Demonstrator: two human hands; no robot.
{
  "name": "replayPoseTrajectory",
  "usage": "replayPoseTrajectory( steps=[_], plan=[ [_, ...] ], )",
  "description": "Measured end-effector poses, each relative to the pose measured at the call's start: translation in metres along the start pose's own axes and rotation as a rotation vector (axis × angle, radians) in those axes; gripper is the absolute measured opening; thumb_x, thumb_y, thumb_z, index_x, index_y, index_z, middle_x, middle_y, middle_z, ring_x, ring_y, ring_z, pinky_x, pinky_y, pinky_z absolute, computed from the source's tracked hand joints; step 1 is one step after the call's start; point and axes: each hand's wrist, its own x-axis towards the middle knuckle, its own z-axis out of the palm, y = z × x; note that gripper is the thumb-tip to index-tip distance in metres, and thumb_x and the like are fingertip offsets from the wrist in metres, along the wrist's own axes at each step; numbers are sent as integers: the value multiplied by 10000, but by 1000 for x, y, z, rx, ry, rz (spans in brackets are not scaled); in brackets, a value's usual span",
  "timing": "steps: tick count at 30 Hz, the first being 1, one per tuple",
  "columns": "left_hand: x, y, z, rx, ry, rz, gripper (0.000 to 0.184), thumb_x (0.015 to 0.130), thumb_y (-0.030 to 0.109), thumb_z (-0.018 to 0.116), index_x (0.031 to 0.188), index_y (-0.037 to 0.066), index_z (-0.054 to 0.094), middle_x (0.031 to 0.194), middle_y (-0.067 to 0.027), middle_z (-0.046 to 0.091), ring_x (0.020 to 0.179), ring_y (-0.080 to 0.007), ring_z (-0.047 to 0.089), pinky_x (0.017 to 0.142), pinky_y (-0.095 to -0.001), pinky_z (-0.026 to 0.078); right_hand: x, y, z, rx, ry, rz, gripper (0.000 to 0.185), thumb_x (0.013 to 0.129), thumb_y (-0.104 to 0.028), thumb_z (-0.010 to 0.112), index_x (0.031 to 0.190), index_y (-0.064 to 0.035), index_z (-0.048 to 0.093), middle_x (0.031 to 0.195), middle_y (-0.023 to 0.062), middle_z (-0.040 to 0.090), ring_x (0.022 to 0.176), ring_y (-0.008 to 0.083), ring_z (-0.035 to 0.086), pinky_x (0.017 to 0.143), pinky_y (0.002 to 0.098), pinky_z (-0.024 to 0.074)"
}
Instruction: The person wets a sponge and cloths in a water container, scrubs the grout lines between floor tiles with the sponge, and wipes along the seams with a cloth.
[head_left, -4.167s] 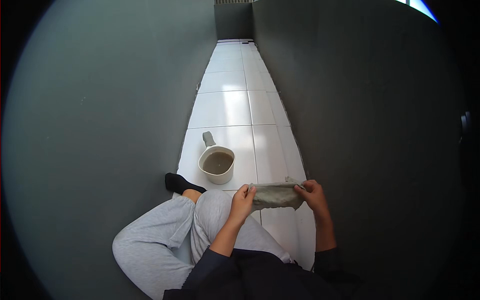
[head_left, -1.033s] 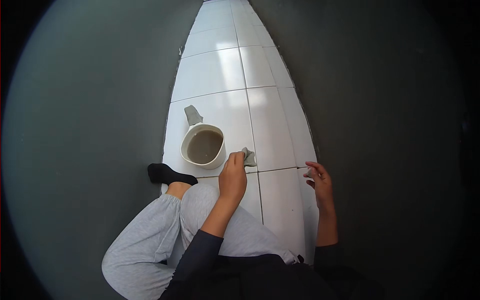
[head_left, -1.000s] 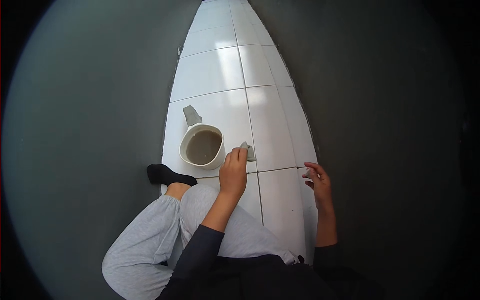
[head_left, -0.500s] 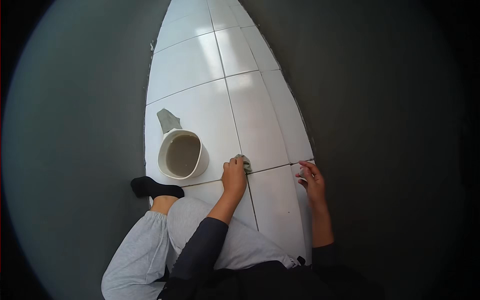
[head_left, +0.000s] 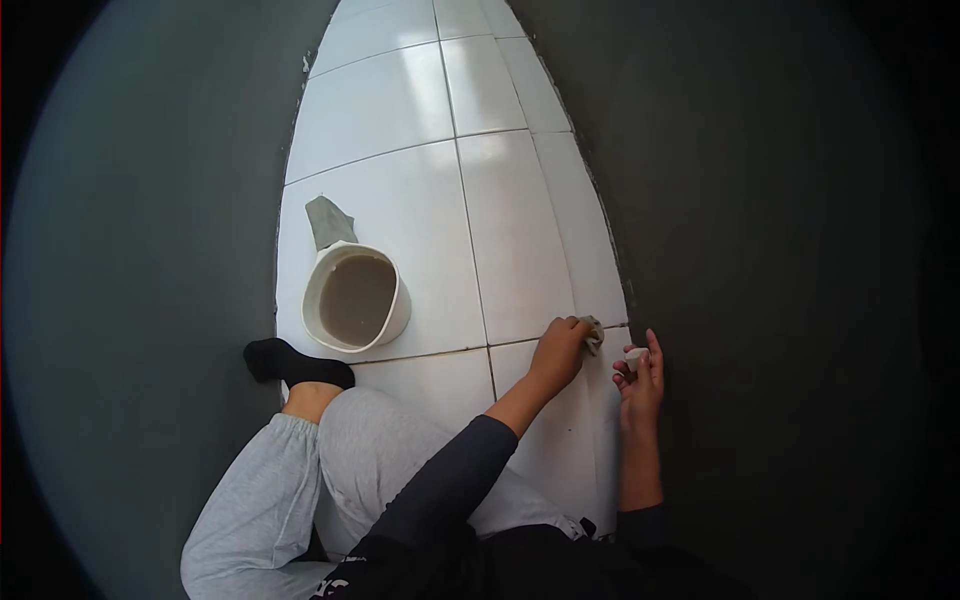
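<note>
My left hand (head_left: 558, 356) is closed around a crumpled grey-green cloth (head_left: 594, 337), down at the grout line (head_left: 520, 342) near the right edge of the white floor tiles (head_left: 440, 395). Just to its right, my right hand (head_left: 641, 388) is raised slightly at the dark wall's foot. Between its fingertips it pinches a small whitish piece (head_left: 636, 355), whose kind I cannot make out. A white pitcher (head_left: 397, 322) of cloudy brownish water (head_left: 357, 300) stands on the tiles to the left.
Behind the pitcher lies a grey cloth (head_left: 330, 222). My foot in a black sock (head_left: 295, 364) rests at the left, close to the pitcher. Dark grey walls (head_left: 150, 250) border the narrow strip of tiles on both sides.
My left hand has slid right along the grout line with the cloth, close to my right hand. The right hand has turned, showing more of the whitish piece. The view has shifted slightly.
</note>
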Motion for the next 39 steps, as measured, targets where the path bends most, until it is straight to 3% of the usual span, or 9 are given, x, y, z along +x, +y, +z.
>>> replayPoseTrajectory(
  steps=[1, 3, 6, 9, 15, 25, 28, 35, 39],
  plan=[
    [-1, 2, -4, -1, 9, -4, 230, 753, -13, 539, 978, 23, 570, 933, -122, 592, 873, -279, 566, 716, -366, 501, -1, -4, 3, 19, -12, 20, 422, 979, -243, 451, 1374, -137, 347, 996, 32, 544, 748, 90, 557, 626, 215, 441],
    [-5, 6, -20, -466, -128, -421, 225, 781, 25, 517, 1000, 5, 566, 906, -119, 612, 854, -217, 589, 726, -325, 491, 0, -7, 8, 36, -27, 38, 435, 970, -242, 480, 1367, -128, 345, 960, 39, 564, 720, 90, 557, 606, 211, 431],
    [-25, 9, -87, -568, 46, -602, 215, 800, 50, 508, 1002, 7, 567, 883, -73, 614, 813, -136, 575, 725, -272, 466, -1, -3, 8, -143, -81, -38, 422, 943, -227, 543, 1313, -105, 381, 840, 26, 569, 682, 81, 537, 601, 202, 410],
    [-46, 12, -141, -658, 179, -628, 153, 863, 59, 525, 1004, 20, 573, 886, -18, 603, 802, -81, 541, 719, -234, 445, 20, 12, 16, -264, -371, -43, 411, 884, -235, 640, 1218, -82, 456, 801, -2, 533, 725, 64, 504, 646, 202, 417],
    [-84, -16, -154, -931, 335, -871, 177, 870, 68, 550, 1042, 27, 570, 925, -24, 609, 851, -87, 552, 766, -238, 441, 21, 9, 60, -435, -423, -39, 315, 864, -184, 642, 1153, -74, 581, 914, -6, 530, 846, 91, 515, 762, 272, 470],
    [-60, -39, -131, -859, 300, -843, 188, 853, 58, 543, 1035, 27, 577, 915, -25, 617, 830, -102, 558, 758, -259, 448, 23, 10, 88, -1175, -505, -533, 320, 857, 6, 502, 1151, -58, 613, 1006, 118, 584, 865, 199, 586, 774, 269, 485],
    [-59, -42, -129, -799, 280, -847, 185, 846, 59, 544, 1025, 29, 581, 904, -25, 614, 819, -102, 554, 746, -259, 447, 18, 11, 98, -1113, -453, -466, 330, 828, 27, 534, 1134, -60, 618, 964, 107, 588, 811, 227, 597, 767, 346, 500],
    [-57, -44, -122, -795, 327, -834, 179, 812, 86, 544, 967, 7, 587, 846, -65, 616, 770, -130, 560, 710, -274, 452, 17, 10, 104, -1007, -517, -425, 277, 783, -8, 635, 1059, -33, 623, 953, 112, 605, 828, 273, 602, 768, 368, 501],
    [-57, -48, -119, -742, 375, -829, 185, 810, 88, 542, 968, 2, 587, 849, -79, 625, 781, -144, 572, 718, -284, 455, 13, 16, 110, -1131, -571, -620, 265, 761, -18, 650, 1023, -49, 626, 982, 100, 622, 866, 316, 586, 796, 386, 485]
  ],
)
